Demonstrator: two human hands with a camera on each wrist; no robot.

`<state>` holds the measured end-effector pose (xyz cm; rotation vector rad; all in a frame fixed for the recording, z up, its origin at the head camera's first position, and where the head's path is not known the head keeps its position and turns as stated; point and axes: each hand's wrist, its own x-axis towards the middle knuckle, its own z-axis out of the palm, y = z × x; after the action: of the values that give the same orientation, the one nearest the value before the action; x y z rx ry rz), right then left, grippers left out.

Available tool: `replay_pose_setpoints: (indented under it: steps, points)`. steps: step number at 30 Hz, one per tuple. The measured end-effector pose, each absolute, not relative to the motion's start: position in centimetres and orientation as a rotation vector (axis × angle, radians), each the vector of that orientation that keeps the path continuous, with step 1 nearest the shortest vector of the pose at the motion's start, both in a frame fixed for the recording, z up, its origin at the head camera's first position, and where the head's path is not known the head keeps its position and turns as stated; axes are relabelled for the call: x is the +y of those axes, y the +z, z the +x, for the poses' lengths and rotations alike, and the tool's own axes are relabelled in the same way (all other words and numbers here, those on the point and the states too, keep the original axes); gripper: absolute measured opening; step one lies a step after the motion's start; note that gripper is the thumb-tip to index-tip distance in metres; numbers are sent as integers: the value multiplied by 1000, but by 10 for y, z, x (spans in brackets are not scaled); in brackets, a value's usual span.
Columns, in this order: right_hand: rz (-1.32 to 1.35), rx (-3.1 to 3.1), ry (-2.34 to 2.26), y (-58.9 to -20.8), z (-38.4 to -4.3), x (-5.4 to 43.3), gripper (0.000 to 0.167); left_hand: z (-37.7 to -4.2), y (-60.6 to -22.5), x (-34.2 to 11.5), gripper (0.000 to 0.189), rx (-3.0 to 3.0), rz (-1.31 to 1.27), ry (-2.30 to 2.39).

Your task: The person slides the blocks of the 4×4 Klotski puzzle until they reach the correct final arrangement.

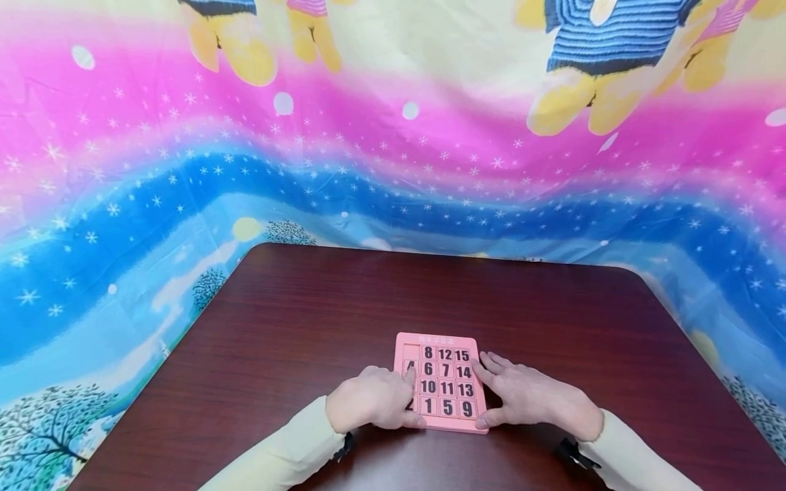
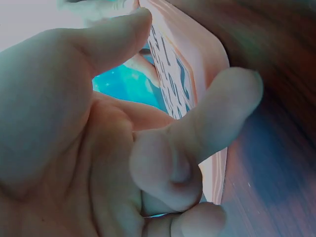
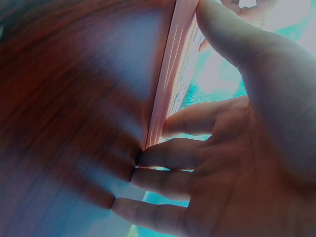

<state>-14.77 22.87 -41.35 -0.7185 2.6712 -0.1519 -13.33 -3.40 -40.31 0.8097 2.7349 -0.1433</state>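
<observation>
Number board point(image 1: 436, 338): 1, lower centre of the frame. Number tiles point(image 1: 447, 388): 12 legible in full, plus 2 partly covered along the left column — third row there hidden by the left hand point(image 1: 376, 397), not countable. Bare slot point(image 1: 411, 352): 1, upper left corner of the grid. Hands: 2, the right hand point(image 1: 533, 393) being the other. Pale sleeves point(image 1: 282, 443): 2, lower left and lower right. Black straps point(image 1: 577, 453): 2. Table point(image 1: 307, 307): 1, lower half. Printed curtain point(image 1: 393, 164): 1. Striped printed garments point(image 1: 604, 48), top edge: 4 — two blue, two pink.

Right hand point(image 3: 237, 148) — against pink board point(image 3: 170, 64)
</observation>
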Motion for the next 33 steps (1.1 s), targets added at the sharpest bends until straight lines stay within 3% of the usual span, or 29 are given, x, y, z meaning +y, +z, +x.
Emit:
replay_pose_setpoints:
  steps: [24, 33]
  points:
    - [-748, 2688, -165, -414, -149, 231, 102, -161, -408, -34, 86, 2733, 688, -73]
    - [-725, 2676, -172, -414, -149, 229, 102, -142, -401, -43, 80, 2733, 743, -115]
